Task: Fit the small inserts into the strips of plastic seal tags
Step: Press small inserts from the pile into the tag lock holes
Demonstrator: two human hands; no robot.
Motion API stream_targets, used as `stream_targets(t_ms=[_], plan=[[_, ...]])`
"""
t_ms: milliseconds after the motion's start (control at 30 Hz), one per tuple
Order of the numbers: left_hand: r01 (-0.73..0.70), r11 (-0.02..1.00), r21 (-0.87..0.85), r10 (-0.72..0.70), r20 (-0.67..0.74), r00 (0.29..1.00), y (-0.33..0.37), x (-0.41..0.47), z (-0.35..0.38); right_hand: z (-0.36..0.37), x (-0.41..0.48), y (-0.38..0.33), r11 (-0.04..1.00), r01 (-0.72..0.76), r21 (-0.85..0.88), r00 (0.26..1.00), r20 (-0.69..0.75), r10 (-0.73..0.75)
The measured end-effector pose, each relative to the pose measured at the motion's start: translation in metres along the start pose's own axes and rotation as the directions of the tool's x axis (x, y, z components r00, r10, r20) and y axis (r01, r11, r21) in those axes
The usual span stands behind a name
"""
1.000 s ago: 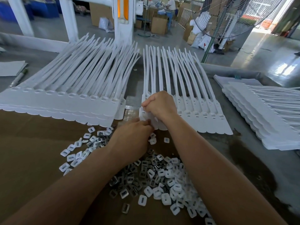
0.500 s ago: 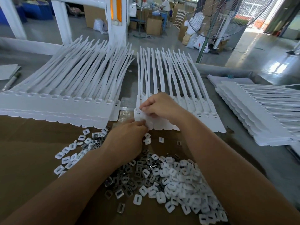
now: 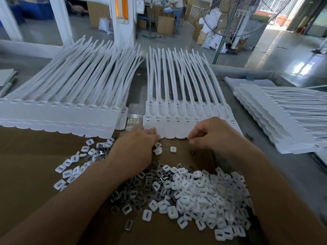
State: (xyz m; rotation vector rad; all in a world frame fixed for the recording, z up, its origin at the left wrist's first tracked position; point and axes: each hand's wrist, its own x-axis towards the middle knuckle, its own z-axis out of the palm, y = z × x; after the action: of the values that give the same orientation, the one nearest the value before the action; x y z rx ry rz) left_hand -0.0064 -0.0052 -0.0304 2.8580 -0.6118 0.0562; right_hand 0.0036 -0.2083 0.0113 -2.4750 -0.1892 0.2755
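Observation:
A strip of white seal tags (image 3: 177, 126) lies flat ahead, heads toward me and tails pointing away. My left hand (image 3: 138, 145) is at its lower left edge, where the curled fingertips hold the first tags' flaps. My right hand (image 3: 214, 135) hovers over the strip's lower middle edge with the fingers curled and the thumb against the forefinger. I see nothing between them. Loose white inserts (image 3: 203, 197) and small metal clips (image 3: 141, 188) are heaped on the brown cardboard (image 3: 35, 165) below my hands. A single insert (image 3: 173, 149) lies between them.
A tall stack of tag strips (image 3: 62, 117) lies at the left. Another stack (image 3: 283, 119) sits at the right, turned sideways. More inserts (image 3: 70, 167) are scattered at the left. Beyond the table are a white machine frame (image 3: 122, 20), a fan and cartons.
My right hand has left the strip's left end and moved right and toward me. My left hand has stayed at the lower left edge. The camera has tilted down slightly.

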Motion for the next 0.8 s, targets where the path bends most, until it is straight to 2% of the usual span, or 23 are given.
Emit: stream_targets(t_ms=[200,333,467,533,667,800], plan=[[-0.002,1.000,0.001,0.002,-0.009,1.000,0.000,0.003,0.001,-0.003,-0.001,0.001,0.997,-0.035,-0.064,0.988,0.149,0.045],[-0.001,1.000,-0.013,0.001,-0.012,1.000,-0.003,0.000,0.004,0.004,0.001,-0.002,0.987,-0.044,-0.153,0.986,0.153,0.067],[-0.006,1.000,-0.016,0.006,-0.021,1.000,-0.001,0.002,0.003,0.002,0.001,-0.001,0.988,-0.043,-0.151,0.983,0.171,0.069],[-0.010,1.000,-0.002,0.009,-0.016,1.000,-0.002,0.002,0.003,0.001,0.000,0.000,0.995,-0.042,-0.092,0.983,0.174,0.058],[-0.013,1.000,-0.012,0.012,-0.026,1.000,-0.002,0.002,0.004,0.003,0.002,0.001,0.984,-0.062,0.170,0.995,0.085,0.048],[-0.021,1.000,-0.009,0.021,-0.032,0.999,-0.001,0.001,0.004,0.011,0.012,-0.008,0.963,-0.016,0.268,0.999,-0.039,0.027]])
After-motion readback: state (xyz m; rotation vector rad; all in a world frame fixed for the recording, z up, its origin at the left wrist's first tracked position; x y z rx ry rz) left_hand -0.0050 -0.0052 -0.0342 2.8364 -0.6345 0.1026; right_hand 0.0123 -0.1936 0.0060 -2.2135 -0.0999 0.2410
